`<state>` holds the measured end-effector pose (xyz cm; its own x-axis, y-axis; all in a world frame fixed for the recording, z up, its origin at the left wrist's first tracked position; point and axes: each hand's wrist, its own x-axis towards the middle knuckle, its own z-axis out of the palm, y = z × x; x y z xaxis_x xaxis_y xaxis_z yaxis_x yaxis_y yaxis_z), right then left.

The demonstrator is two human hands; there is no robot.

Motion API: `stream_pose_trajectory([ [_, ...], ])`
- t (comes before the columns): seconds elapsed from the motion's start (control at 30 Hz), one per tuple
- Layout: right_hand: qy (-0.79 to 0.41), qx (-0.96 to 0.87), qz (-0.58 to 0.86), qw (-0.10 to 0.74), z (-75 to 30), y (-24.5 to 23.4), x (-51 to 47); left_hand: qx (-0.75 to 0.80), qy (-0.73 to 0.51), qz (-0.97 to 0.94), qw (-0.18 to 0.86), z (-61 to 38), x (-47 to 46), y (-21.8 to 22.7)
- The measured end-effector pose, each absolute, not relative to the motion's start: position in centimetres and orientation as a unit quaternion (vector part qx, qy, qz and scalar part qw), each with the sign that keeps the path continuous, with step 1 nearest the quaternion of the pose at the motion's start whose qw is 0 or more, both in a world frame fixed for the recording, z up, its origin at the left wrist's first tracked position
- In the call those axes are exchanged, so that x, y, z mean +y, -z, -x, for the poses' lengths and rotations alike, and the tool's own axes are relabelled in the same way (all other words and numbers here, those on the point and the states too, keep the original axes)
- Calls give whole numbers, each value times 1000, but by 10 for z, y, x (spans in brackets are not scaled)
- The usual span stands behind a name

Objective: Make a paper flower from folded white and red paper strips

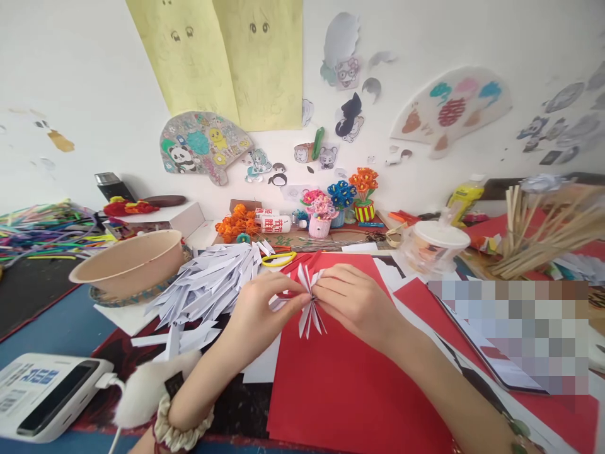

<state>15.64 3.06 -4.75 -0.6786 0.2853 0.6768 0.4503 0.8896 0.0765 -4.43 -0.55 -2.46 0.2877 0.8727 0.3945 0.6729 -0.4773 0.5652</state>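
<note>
Head camera view: the left hand (pixel 262 302) and right hand (pixel 357 299) meet, forearms converging, above a smooth red paper sheet (pixel 359 397). The fingers of both are pinched closed on a pleated white paper rosette (pixel 311 320), held between them; the right hand hides part of it. Left of the sheet lie heaped, creased white paper strips (pixel 210 280), beside a round beige basin (pixel 137 271). A slim tablet (pixel 491 347) rests on the right. A gathered cream scrunchie (pixel 177 430) encircles the left wrist.
</note>
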Motion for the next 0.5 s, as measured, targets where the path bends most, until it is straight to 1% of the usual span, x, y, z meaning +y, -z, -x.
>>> stream_pose_trajectory([
  [0.1, 113, -910, 216, 335, -160, 49, 33, 457, -299, -838, -9, 45, -8, 24],
  [0.17, 117, -912, 218, 327, -162, 49, 34, 446, -270, -850, -69, 45, -10, 25],
  [0.37, 138, -914, 229, 304, -156, 52, 32, 415, -205, -877, -129, 41, -10, 32],
  [0.5, 141, -912, 251, 294, -153, 53, 29, 413, -183, -873, -182, 40, -8, 35],
])
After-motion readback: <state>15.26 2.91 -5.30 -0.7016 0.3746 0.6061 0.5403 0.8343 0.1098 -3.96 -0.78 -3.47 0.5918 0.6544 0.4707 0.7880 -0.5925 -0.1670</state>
